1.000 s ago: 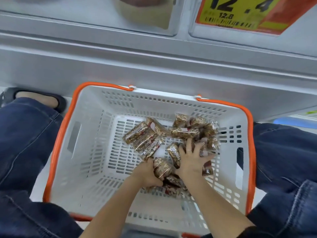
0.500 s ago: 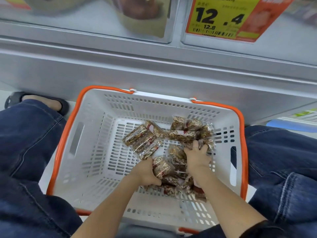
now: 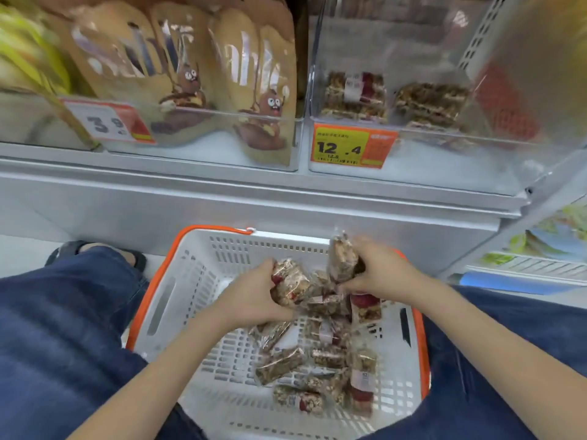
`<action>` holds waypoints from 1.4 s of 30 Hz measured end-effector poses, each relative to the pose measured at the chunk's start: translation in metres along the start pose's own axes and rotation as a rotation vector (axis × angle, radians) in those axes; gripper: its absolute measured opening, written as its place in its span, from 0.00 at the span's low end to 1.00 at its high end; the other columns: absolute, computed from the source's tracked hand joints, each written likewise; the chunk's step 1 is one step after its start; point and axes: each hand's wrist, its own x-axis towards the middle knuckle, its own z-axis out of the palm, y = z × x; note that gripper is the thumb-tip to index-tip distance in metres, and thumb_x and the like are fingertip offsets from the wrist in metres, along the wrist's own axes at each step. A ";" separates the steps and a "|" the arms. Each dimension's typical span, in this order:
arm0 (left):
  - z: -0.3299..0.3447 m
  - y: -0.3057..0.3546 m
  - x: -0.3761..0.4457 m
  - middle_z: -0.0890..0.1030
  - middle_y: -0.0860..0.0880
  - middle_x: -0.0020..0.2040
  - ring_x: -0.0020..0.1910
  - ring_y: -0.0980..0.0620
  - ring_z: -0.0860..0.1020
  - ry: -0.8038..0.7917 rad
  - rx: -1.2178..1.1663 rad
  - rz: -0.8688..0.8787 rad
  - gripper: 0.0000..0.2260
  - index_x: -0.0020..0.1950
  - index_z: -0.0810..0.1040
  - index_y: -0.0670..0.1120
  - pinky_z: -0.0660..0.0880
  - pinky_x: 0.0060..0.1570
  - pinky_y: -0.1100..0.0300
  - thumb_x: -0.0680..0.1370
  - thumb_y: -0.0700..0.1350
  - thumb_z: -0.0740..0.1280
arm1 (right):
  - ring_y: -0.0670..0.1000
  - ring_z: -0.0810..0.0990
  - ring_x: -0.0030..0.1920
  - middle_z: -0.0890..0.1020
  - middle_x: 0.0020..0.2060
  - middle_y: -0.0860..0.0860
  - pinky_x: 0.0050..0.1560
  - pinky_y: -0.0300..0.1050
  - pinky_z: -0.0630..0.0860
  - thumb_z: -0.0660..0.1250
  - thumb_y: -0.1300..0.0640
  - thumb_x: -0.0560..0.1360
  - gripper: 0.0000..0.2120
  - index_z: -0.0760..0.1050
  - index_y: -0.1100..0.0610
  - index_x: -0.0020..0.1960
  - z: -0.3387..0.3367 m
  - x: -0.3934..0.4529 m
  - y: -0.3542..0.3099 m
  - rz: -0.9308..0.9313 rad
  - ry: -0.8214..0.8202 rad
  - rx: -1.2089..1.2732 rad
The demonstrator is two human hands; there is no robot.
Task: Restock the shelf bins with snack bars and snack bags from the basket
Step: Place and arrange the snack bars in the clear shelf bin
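From the head camera, the left hand (image 3: 254, 300) grips a clutch of clear-wrapped grain snack bars with red labels (image 3: 293, 285), its fingers curled under the bundle and the thumb over it. The right hand (image 3: 382, 271) holds another wrapped brown grain bar (image 3: 341, 260) upright, fingers closed round its lower part. Both bundles sit above the white slotted plastic basket with orange rim (image 3: 190, 281), where more loose wrapped bars (image 3: 317, 366) lie on its floor.

Half a second ago both hands were down among the bars in the basket; now they are raised with bars in them, and the view has tilted up to show the clear shelf bin holding grain bars (image 3: 413, 122) behind a yellow price tag (image 3: 352, 147).

Both forearms reach forward between the person's denim-clad knees.
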 end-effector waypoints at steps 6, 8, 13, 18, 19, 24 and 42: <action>-0.089 0.128 -0.026 0.78 0.53 0.42 0.39 0.53 0.79 0.314 -0.089 0.325 0.26 0.52 0.65 0.51 0.78 0.39 0.47 0.62 0.55 0.75 | 0.46 0.83 0.39 0.85 0.41 0.50 0.35 0.42 0.81 0.78 0.57 0.58 0.21 0.80 0.57 0.50 -0.138 -0.062 -0.030 -0.024 0.553 0.725; -0.110 0.169 -0.025 0.78 0.53 0.41 0.39 0.51 0.78 0.416 -0.062 0.452 0.26 0.51 0.65 0.50 0.77 0.37 0.47 0.61 0.55 0.74 | 0.47 0.83 0.37 0.84 0.44 0.51 0.33 0.46 0.81 0.77 0.55 0.60 0.24 0.78 0.58 0.54 -0.172 -0.065 -0.023 -0.067 0.763 0.892; -0.135 0.240 0.034 0.73 0.48 0.56 0.56 0.43 0.73 0.661 0.260 0.474 0.32 0.61 0.63 0.48 0.68 0.55 0.47 0.65 0.59 0.72 | 0.42 0.79 0.29 0.82 0.33 0.47 0.26 0.38 0.76 0.73 0.60 0.70 0.14 0.74 0.57 0.54 -0.209 -0.029 0.013 0.089 0.831 1.055; -0.109 0.223 0.106 0.45 0.45 0.78 0.76 0.42 0.39 0.506 0.537 0.279 0.45 0.77 0.37 0.49 0.37 0.71 0.36 0.72 0.73 0.53 | 0.49 0.76 0.59 0.71 0.64 0.48 0.56 0.52 0.77 0.78 0.49 0.66 0.44 0.58 0.53 0.74 -0.202 -0.022 0.058 0.191 0.927 0.835; -0.102 0.217 0.111 0.48 0.46 0.79 0.77 0.44 0.40 0.558 0.554 0.293 0.42 0.78 0.40 0.49 0.38 0.72 0.38 0.73 0.72 0.48 | 0.50 0.75 0.61 0.70 0.64 0.47 0.58 0.54 0.75 0.77 0.50 0.67 0.40 0.60 0.51 0.73 -0.202 -0.028 0.056 0.197 0.993 0.758; -0.084 0.210 0.105 0.62 0.47 0.76 0.77 0.49 0.50 0.866 0.507 0.567 0.30 0.76 0.60 0.51 0.44 0.74 0.44 0.77 0.63 0.45 | 0.49 0.82 0.39 0.81 0.44 0.53 0.38 0.50 0.83 0.66 0.64 0.74 0.09 0.75 0.53 0.51 -0.193 -0.044 0.043 0.016 1.027 0.696; 0.146 -0.094 0.014 0.47 0.46 0.78 0.75 0.40 0.51 -0.500 0.396 -0.259 0.44 0.78 0.42 0.52 0.59 0.70 0.44 0.72 0.65 0.65 | 0.62 0.65 0.70 0.51 0.77 0.56 0.60 0.57 0.74 0.74 0.57 0.71 0.46 0.47 0.44 0.77 0.138 0.028 0.097 0.278 -0.865 -0.309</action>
